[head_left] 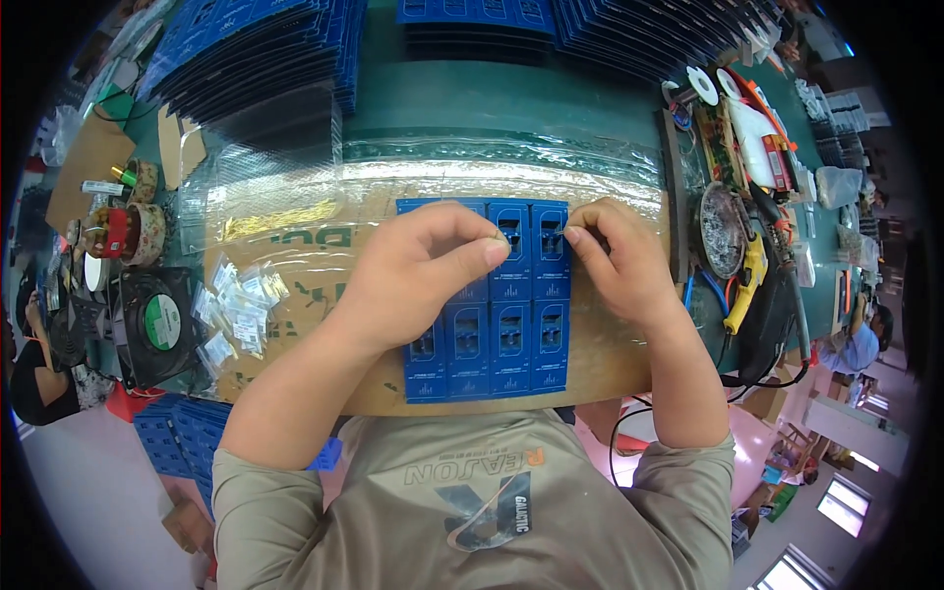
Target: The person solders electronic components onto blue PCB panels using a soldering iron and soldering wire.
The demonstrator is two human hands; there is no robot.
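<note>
A blue circuit board panel (489,349), divided into several rectangular sections with black parts in their cutouts, lies flat at the table's near edge. Over its upper left part reaches my left hand (418,264), thumb and forefinger pinched close to a cutout in the top row. My right hand (621,258) is at the panel's upper right edge, its thumb and forefinger also pressed together. Whatever either pinch holds is too small or hidden to make out. Left of the panel, thin gold-coloured pins (280,218) lie in a loose heap on clear plastic.
Stacks of blue boards (265,49) stand along the far side. Small clear bags (241,305) and a black fan (159,326) lie to the left. On the right are a round metal tin (723,231), a yellow-handled tool (749,280), cables and a solder spool (702,86).
</note>
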